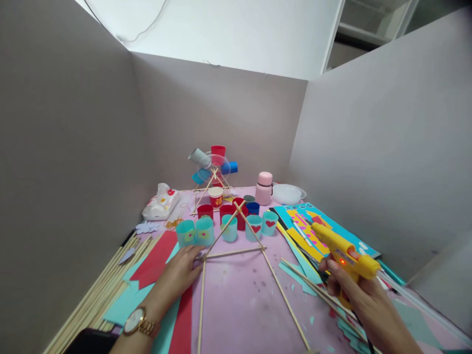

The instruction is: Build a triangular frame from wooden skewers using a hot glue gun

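Observation:
An A-shaped frame of thin wooden sticks [234,253] with a crossbar stands over the pink tabletop. My left hand [180,270], with a watch [134,320] on its wrist, has thumb and fingers around the frame's left joint, where the crossbar meets the leg. In my right hand [363,300] is a yellow hot glue gun [334,241], its orange light lit and its nozzle pointing up and left. A clear glue stick [413,295] runs out of its back. Behind the frame's crossbar stand several light-blue paper cups [204,232], some with heart stickers.
A small model wheel [217,157] with coloured cups stands at the back. Nearby are a pink bottle [264,189], a white bowl [286,194] and a tissue pack [161,202]. Loose sticks [94,300] and red paper [157,258] lie left; a blue drawing pad [328,223] lies right.

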A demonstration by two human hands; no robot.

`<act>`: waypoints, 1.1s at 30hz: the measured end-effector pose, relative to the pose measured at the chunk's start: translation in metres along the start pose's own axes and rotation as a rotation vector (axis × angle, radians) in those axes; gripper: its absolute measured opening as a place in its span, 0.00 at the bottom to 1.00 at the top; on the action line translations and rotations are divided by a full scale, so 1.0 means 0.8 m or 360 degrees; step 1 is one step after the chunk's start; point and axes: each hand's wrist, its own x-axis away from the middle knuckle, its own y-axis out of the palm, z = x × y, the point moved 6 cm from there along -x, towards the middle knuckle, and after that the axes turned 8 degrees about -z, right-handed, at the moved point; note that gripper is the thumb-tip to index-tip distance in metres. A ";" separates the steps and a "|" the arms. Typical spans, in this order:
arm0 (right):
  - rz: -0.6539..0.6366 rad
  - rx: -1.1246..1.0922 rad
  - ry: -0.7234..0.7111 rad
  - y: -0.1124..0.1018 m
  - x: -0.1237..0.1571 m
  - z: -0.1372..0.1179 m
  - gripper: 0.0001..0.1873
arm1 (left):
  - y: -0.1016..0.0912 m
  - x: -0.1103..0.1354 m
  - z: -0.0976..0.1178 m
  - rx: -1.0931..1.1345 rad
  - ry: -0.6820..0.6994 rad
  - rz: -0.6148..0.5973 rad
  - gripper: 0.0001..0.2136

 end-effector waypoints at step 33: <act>0.0040 0.0226 0.0035 -0.034 0.016 0.026 0.22 | -0.067 0.050 0.052 0.0791 -0.0289 0.0551 0.21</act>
